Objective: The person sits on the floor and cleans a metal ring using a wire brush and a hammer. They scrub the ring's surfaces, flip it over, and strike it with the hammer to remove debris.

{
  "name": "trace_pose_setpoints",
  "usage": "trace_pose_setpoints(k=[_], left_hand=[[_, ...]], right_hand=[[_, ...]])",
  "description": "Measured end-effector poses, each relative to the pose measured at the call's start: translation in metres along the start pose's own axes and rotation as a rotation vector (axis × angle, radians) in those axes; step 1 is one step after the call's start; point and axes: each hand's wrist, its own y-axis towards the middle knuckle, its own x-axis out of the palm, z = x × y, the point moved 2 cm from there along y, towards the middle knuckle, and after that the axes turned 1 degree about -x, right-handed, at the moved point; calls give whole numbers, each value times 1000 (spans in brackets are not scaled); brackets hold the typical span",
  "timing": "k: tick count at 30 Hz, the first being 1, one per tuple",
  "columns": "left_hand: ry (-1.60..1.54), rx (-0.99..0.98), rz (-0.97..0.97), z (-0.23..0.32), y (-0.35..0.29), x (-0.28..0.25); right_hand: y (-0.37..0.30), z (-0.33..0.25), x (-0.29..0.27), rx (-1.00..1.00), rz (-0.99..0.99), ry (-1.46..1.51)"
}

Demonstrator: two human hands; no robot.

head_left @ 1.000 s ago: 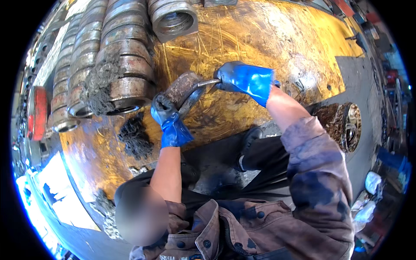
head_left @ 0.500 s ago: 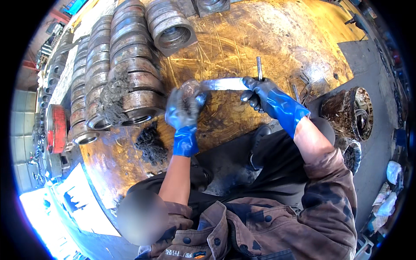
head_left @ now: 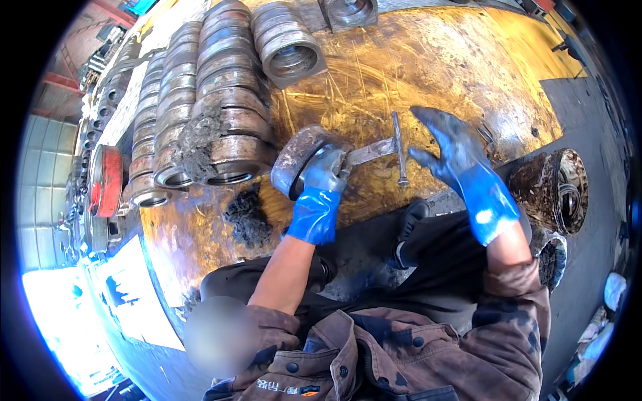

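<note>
My left hand (head_left: 326, 168), in a blue rubber glove with a darkened palm, is closed on a thick, rusty metal ring (head_left: 287, 164) that is tilted over the yellow work surface. From beside its fingers a flat metal bar (head_left: 372, 152) reaches right, ending at a thin cross rod (head_left: 400, 148) like a T-handle. Whether the bar is fixed to the ring is hidden by the glove. My right hand (head_left: 451, 144), gloved the same way, is open just right of the rod, thumb and fingers apart, holding nothing.
Long rows of stacked metal rings (head_left: 231, 100) lie to the left, a clump of grey fibre (head_left: 200, 144) on them. Another dark clump (head_left: 247, 217) lies nearer me. A grimy bucket (head_left: 545, 190) stands at right. The yellow work surface (head_left: 461, 60) is scratched and oily.
My right hand has let go of the cross rod and opened to its right. The ring has turned into clearer view, with the left hand on its right side.
</note>
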Motion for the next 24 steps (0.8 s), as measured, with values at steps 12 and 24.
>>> trace_pose_setpoints(k=[12,24], left_hand=[[-168,44,-278,23,7,3],[332,-307,464,-149,-11,-10]], right_hand=[[31,-7,48,-423,-700,-62],[116,46,73,-149,-578,357]])
